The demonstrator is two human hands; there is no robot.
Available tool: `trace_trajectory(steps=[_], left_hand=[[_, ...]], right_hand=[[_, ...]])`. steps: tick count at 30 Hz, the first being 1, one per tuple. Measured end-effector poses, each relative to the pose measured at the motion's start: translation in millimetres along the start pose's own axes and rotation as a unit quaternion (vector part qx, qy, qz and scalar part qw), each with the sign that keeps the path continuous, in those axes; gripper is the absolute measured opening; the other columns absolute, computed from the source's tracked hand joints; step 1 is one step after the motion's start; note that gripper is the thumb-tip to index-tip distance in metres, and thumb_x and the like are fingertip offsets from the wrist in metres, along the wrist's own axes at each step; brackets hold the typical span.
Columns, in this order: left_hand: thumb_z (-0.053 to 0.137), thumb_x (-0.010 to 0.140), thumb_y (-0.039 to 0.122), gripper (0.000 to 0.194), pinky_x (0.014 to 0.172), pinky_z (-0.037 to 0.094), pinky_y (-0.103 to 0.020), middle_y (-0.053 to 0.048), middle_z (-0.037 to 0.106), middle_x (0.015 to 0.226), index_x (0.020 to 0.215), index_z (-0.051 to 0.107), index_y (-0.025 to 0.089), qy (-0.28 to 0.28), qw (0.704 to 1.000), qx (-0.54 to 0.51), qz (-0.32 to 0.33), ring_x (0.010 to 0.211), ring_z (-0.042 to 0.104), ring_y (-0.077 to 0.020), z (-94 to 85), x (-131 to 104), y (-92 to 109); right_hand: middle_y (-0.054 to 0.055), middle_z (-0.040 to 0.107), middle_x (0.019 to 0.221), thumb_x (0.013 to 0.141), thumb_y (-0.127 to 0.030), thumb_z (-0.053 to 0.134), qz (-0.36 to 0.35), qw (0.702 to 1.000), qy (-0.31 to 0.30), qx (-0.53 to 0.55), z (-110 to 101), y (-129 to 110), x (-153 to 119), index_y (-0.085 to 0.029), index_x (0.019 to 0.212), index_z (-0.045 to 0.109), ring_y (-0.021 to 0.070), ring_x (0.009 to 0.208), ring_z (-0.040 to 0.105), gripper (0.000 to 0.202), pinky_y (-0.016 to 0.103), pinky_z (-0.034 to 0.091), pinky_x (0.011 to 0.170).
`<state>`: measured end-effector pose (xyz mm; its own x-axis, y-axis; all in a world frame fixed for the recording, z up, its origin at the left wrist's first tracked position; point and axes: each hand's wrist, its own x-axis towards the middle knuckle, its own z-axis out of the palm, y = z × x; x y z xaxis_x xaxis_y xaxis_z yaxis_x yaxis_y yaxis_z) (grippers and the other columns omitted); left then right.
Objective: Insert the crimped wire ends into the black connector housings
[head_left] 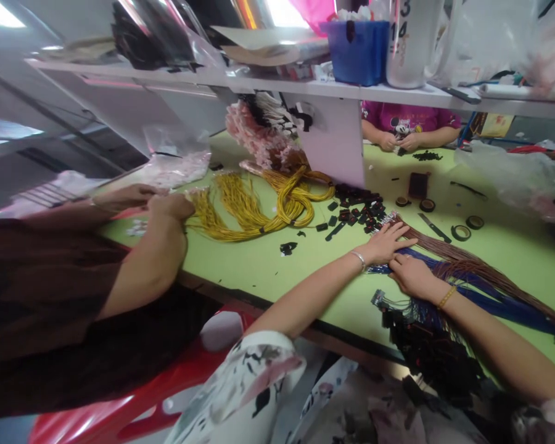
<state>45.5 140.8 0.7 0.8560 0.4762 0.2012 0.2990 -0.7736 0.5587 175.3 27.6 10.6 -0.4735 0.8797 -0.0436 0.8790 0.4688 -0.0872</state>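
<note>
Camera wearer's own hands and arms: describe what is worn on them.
Neither hand wears a glove. The left hand has a silvery bracelet at its wrist, and the left sleeve is loose, whitish, with dark and dusky-pink patterning, ending near the elbow. The right hand has a yellowish, banded bracelet at its wrist; little of that arm's sleeve shows.
</note>
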Motion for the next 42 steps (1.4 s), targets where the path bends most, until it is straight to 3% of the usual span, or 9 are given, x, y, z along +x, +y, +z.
trace_trajectory(steps=[10, 17, 21, 24, 26, 30, 33, 38, 42], left_hand=[[0.055, 0.083, 0.039, 0.035, 0.112, -0.003, -0.050, -0.004, 0.040, 0.147, 0.117, 0.062, 0.035, 0.019, 1.000, -0.012, -0.001, 0.141, 0.022, -0.0264, 25.9, 29.1, -12.8], [0.062, 0.079, 0.035, 0.042, 0.112, 0.000, -0.050, -0.006, 0.043, 0.144, 0.121, 0.060, 0.031, 0.025, 0.998, -0.043, -0.026, 0.140, 0.023, -0.0274, 13.0, 28.9, -2.0], [0.060, 0.080, 0.033, 0.040, 0.112, 0.012, -0.046, -0.010, 0.049, 0.136, 0.120, 0.060, 0.026, 0.162, 0.981, -0.096, -0.047, 0.134, 0.032, -0.0275, 0.1, -3.0, 28.9], [0.053, 0.085, 0.034, 0.030, 0.104, 0.029, -0.046, -0.013, 0.060, 0.113, 0.109, 0.064, 0.022, 0.256, 0.955, -0.118, -0.094, 0.114, 0.048, -0.0287, 10.7, -41.2, 67.8], [0.057, 0.082, 0.040, 0.030, 0.096, 0.037, -0.046, -0.013, 0.063, 0.095, 0.102, 0.065, 0.019, 0.205, 0.969, -0.103, -0.090, 0.099, 0.055, -0.0292, 27.4, -63.9, 96.0], [0.058, 0.079, 0.052, 0.071, 0.079, 0.047, -0.043, -0.015, 0.062, 0.095, 0.134, 0.041, 0.011, 0.142, 0.975, -0.086, -0.151, 0.086, 0.059, -0.0286, 57.9, -87.3, 144.3], [0.046, 0.087, 0.047, 0.058, 0.074, 0.048, -0.038, -0.013, 0.063, 0.096, 0.134, 0.042, 0.014, 0.090, 0.987, -0.082, -0.105, 0.083, 0.060, -0.0244, 63.9, -87.6, 163.8], [0.034, 0.093, 0.030, 0.031, 0.083, 0.043, -0.039, -0.011, 0.061, 0.086, 0.088, 0.062, 0.016, 0.116, 0.992, -0.015, -0.051, 0.088, 0.055, -0.0233, 52.2, -72.6, 140.2], [0.041, 0.090, 0.023, 0.027, 0.098, 0.031, -0.045, -0.014, 0.058, 0.106, 0.110, 0.057, 0.016, 0.137, 0.982, 0.103, -0.076, 0.106, 0.048, -0.0270, 39.7, -63.3, 92.8]], right_hand=[[0.013, 0.055, 0.096, 0.078, -0.011, 0.052, -0.114, 0.993, -0.035, -0.011, 13.0, 8.7, 2.1, -0.012, 0.098, 0.057, 0.0233, 0.090, 0.051, 0.021, 0.033, 0.040, 0.076], [0.010, 0.058, 0.090, 0.092, -0.030, 0.043, -0.055, 0.996, 0.038, 0.062, 9.9, 7.3, -3.4, -0.015, 0.091, 0.058, 0.0213, 0.086, 0.052, 0.021, 0.032, 0.040, 0.077], [0.011, 0.059, 0.096, 0.085, -0.034, 0.055, -0.020, 0.986, 0.066, 0.153, 5.0, 14.9, -5.6, -0.015, 0.096, 0.057, 0.0213, 0.088, 0.053, 0.022, 0.032, 0.040, 0.078], [0.006, 0.060, 0.088, 0.076, -0.024, 0.062, -0.016, 0.975, 0.050, 0.216, -0.6, 23.0, -1.1, -0.015, 0.092, 0.057, 0.0177, 0.078, 0.051, 0.019, 0.028, 0.039, 0.071], [0.000, 0.056, 0.074, 0.071, -0.019, 0.063, -0.018, 0.970, 0.017, 0.241, -3.8, 27.5, 3.2, -0.016, 0.082, 0.056, 0.0137, 0.066, 0.046, 0.014, 0.024, 0.034, 0.062], [-0.004, 0.049, 0.066, 0.075, -0.024, 0.060, -0.001, 0.964, 0.022, 0.264, -3.9, 29.5, 8.2, -0.017, 0.073, 0.051, 0.0105, 0.060, 0.037, 0.011, 0.022, 0.026, 0.057], [-0.002, 0.051, 0.069, 0.078, -0.029, 0.060, 0.045, 0.968, 0.063, 0.238, 0.2, 25.7, 7.1, -0.017, 0.074, 0.052, 0.0115, 0.062, 0.039, 0.015, 0.023, 0.026, 0.058], [0.004, 0.053, 0.081, 0.079, -0.026, 0.058, 0.072, 0.978, 0.083, 0.179, 5.8, 22.8, -5.9, -0.016, 0.084, 0.053, 0.0155, 0.072, 0.046, 0.012, 0.026, 0.032, 0.065], [0.009, 0.053, 0.091, 0.081, -0.029, 0.055, 0.076, 0.984, 0.113, 0.116, 9.3, 23.8, -20.5, -0.015, 0.093, 0.052, 0.0209, 0.084, 0.048, 0.018, 0.030, 0.036, 0.073]])
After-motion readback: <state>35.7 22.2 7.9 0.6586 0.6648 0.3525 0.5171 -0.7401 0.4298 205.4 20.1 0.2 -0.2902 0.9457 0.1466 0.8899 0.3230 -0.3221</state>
